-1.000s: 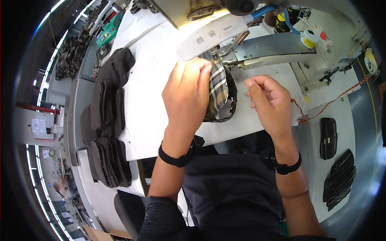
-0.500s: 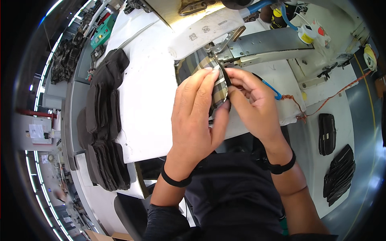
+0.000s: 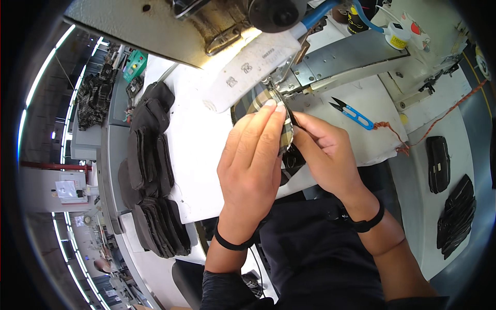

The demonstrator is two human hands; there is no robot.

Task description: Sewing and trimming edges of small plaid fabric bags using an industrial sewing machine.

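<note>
Plaid cloth (image 3: 261,99): tan, white and grey, just above the centre of the frame, its upper end at the presser foot; a dark band (image 3: 292,161) shows below it, between the hands.
Left hand (image 3: 250,160): fingers extended and pressed together, their tips lying flat on the plaid; the thumb is hidden.
Right hand (image 3: 330,154): thumb and forefinger pinch the dark edge along the cloth's right side; the other fingers curl inward.
Wristbands: black, one on each wrist, in the lower middle.
Sewing machine: a white guard (image 3: 250,72) slants above the cloth, with a grey metal arm (image 3: 343,58) reaching toward the upper right.
Blue snips (image 3: 359,118): right of centre on the white tabletop (image 3: 194,175), blades pointing upper left, handle tied to an orange cord (image 3: 393,129).
Dark stacks (image 3: 147,157): layered fabric pieces down the left side.
Dark bundles: one (image 3: 438,166) above another (image 3: 456,217), at the right edge.
</note>
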